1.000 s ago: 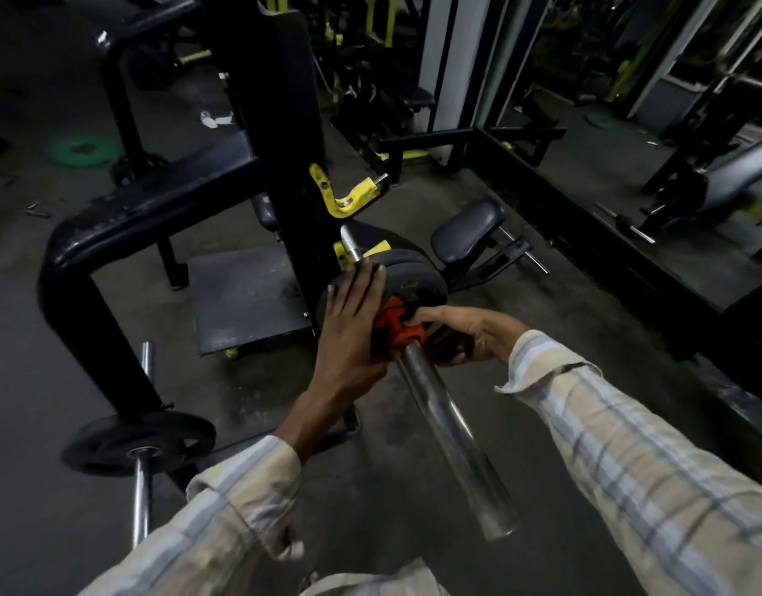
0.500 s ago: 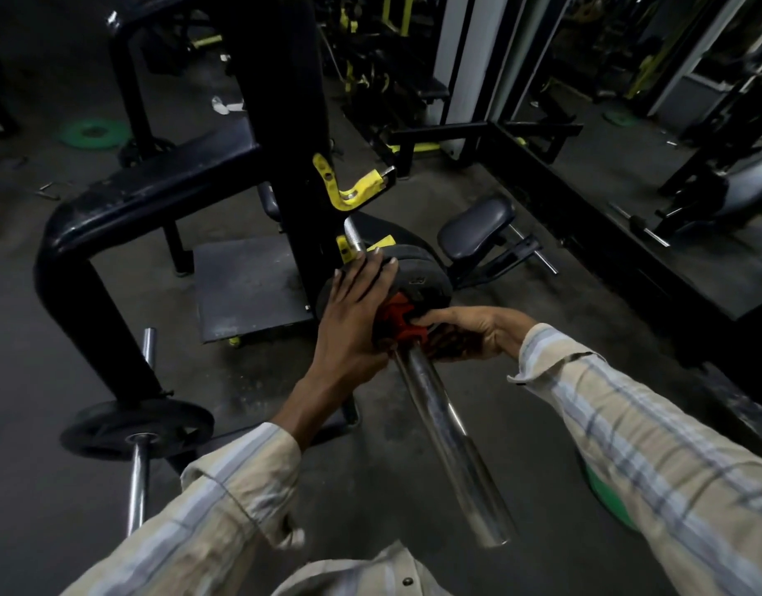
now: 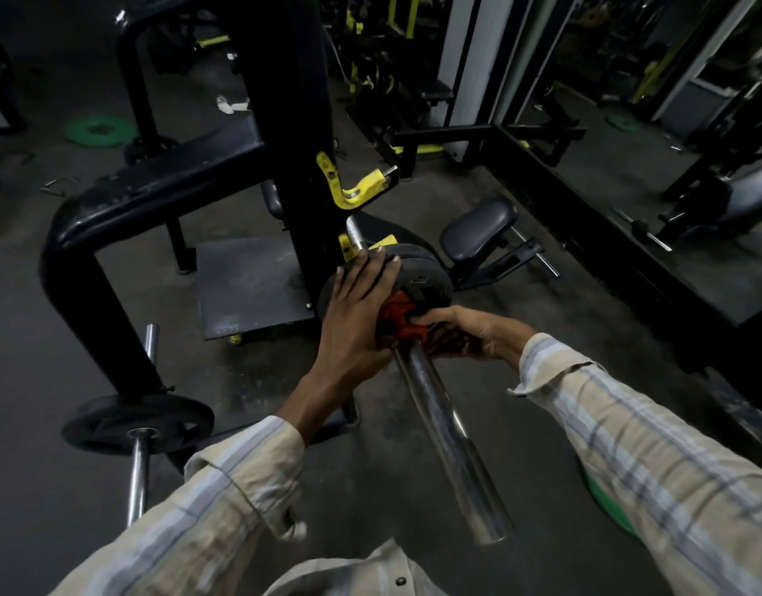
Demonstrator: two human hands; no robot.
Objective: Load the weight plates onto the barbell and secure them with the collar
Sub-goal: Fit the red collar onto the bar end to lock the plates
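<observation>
A chrome barbell sleeve [image 3: 446, 440] runs from bottom centre up to black weight plates [image 3: 422, 277] stacked on it beside a black rack upright. A red collar [image 3: 398, 316] sits on the sleeve right against the outer plate. My left hand [image 3: 355, 311] lies flat with spread fingers on the plate face, left of the collar. My right hand [image 3: 465, 333] is wrapped around the collar's right side, its fingers partly hiding the collar.
A black rack frame [image 3: 164, 182] with yellow hooks [image 3: 349, 187] stands left and behind. A second bar with a black plate [image 3: 134, 419] lies at lower left. A padded seat [image 3: 478, 228] sits behind the plates. Green plates [image 3: 97, 129] lie on the floor.
Both hands keep their hold on plate and collar. The view has shifted slightly; my left fingers have slid a little higher on the plate.
</observation>
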